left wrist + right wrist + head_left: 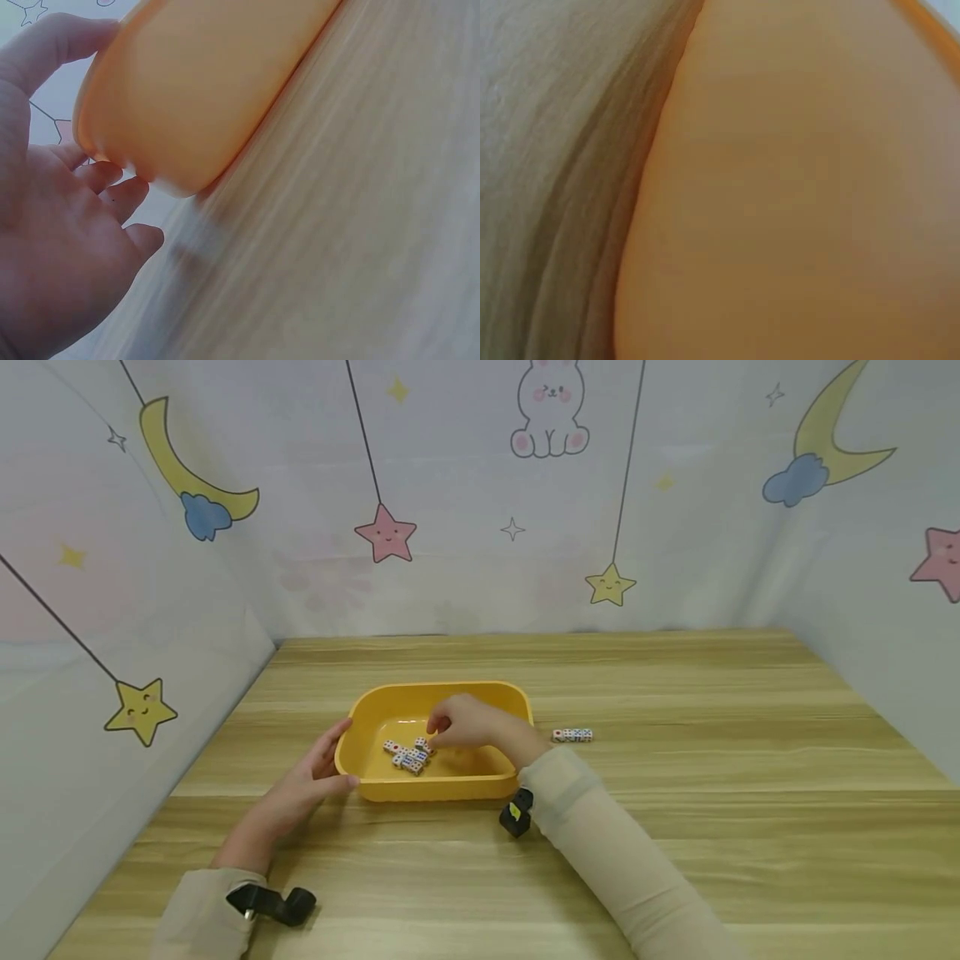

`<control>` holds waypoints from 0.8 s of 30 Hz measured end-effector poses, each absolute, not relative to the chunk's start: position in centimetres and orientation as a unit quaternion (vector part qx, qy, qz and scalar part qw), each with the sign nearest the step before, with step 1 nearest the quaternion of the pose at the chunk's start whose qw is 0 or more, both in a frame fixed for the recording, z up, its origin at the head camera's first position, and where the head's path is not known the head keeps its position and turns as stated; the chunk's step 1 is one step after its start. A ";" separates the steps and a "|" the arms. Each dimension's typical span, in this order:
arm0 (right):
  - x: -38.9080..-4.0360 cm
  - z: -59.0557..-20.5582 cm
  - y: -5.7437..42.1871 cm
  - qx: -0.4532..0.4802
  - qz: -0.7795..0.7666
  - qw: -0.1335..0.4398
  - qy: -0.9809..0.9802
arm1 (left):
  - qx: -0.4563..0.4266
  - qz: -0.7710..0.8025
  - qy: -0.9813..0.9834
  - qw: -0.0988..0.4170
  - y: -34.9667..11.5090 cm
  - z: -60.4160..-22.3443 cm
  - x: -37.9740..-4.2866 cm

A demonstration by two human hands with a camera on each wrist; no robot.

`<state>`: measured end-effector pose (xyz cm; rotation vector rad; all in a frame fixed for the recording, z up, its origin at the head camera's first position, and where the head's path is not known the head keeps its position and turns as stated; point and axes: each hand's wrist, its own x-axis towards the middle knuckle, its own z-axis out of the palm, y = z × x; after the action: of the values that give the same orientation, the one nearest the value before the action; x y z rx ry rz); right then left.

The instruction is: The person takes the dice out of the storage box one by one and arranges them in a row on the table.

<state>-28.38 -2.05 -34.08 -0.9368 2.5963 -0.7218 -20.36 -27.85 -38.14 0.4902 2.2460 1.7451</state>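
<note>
Cartoon-printed fabric [457, 468] backs a wood-grain tabletop [720, 852], where a yellow plastic tub [442, 789] sits closer to the left edge than the right. Dice [411, 758] lie clustered inside it. The left hand [303, 787] grips the tub's left end, thumb and fingers spread apart. The right hand [472, 724] reaches in, fingers curled down at the dice; whether it pinches one cannot be told. Beyond the tub's right end, toward the tabletop's right edge, stands a row of dice [572, 736].
</note>
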 end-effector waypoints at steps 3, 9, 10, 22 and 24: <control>-28.4 -34.1 -2.1 -0.322 -0.251 0.148 0.901 | 0.168 0.598 0.773 0.127 -27.8 -38.1 -20.4; -28.3 -34.1 -2.1 -0.321 -0.258 0.150 0.899 | 0.166 0.592 0.778 0.128 -27.8 -38.1 -20.3; -28.3 -34.1 -2.1 -0.320 -0.260 0.151 0.899 | 0.166 0.593 0.778 0.128 -27.8 -38.1 -20.3; -28.5 -34.6 -2.3 -0.305 -0.279 0.175 0.894 | 0.164 0.588 0.782 0.127 -27.8 -38.0 -20.3; -28.6 -34.7 -2.4 -0.305 -0.274 0.174 0.895 | 0.164 0.591 0.779 0.128 -27.8 -38.0 -20.3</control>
<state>-28.57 -2.40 -34.72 -0.8643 2.5379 -0.7779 -20.27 -27.77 -37.98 0.4768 2.2680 1.7195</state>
